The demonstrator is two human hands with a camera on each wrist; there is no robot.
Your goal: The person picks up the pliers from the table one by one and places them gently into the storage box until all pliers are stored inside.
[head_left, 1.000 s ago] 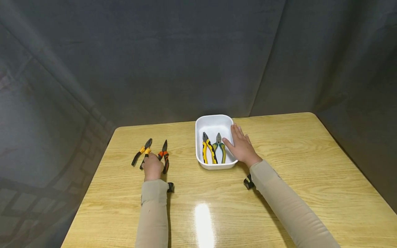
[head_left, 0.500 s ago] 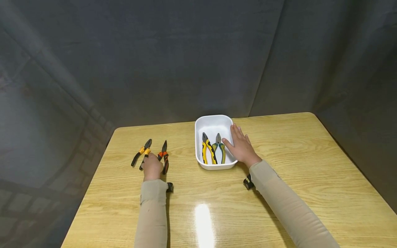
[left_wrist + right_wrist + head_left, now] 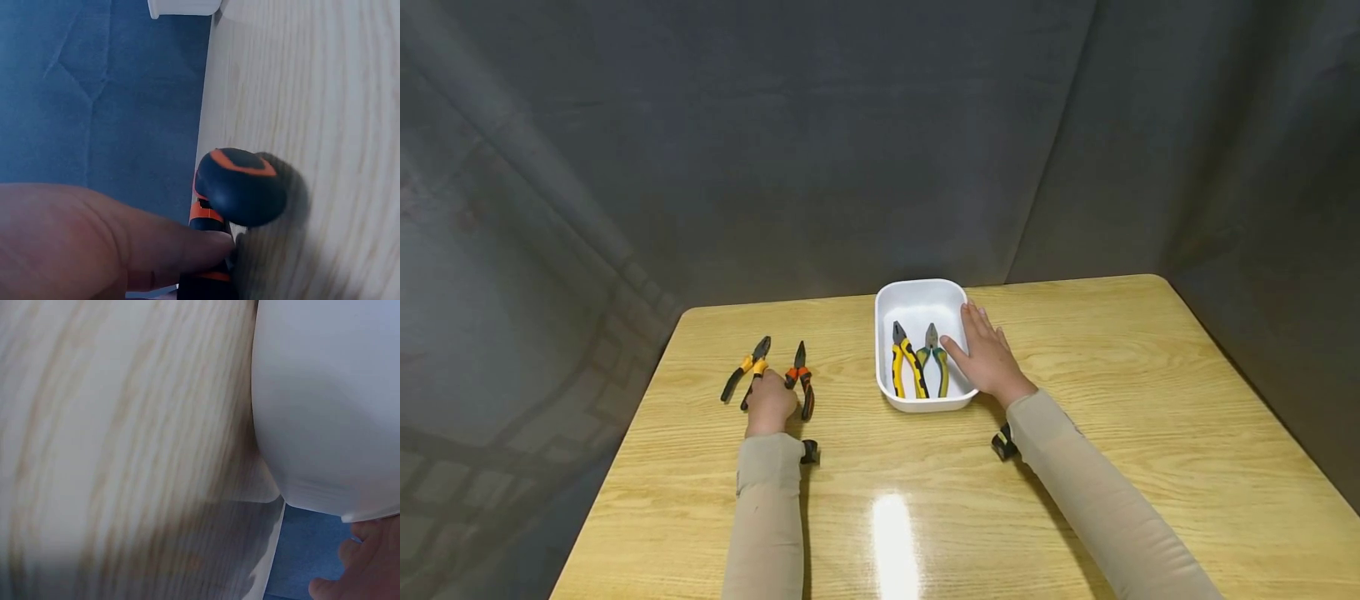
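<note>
My left hand [image 3: 771,404] is at the left of the table, over a pair of long-nose pliers [image 3: 807,396] with orange-and-black handles. In the left wrist view its thumb [image 3: 203,247] presses one handle of these pliers [image 3: 244,194], pinching it; the other fingers are mostly hidden. Just left lie combination pliers [image 3: 735,384] with yellow-and-black handles, partly covered by the hand. My right hand [image 3: 990,362] rests against the right side of a white tray [image 3: 921,285], fingers straight and spread, thumb over the rim. The right wrist view shows the tray's outer wall [image 3: 331,412] close up.
Inside the tray lie yellow-and-black pliers [image 3: 898,371] and green-and-yellow pliers [image 3: 943,375], side by side. The wooden table [image 3: 1112,350] ends at a dark curtain [image 3: 850,150] behind and at both sides. Black wrist cameras [image 3: 809,452] hang beside the cuffs.
The view shifts very slightly. Both hands, the tray and the pliers keep practically the same places.
</note>
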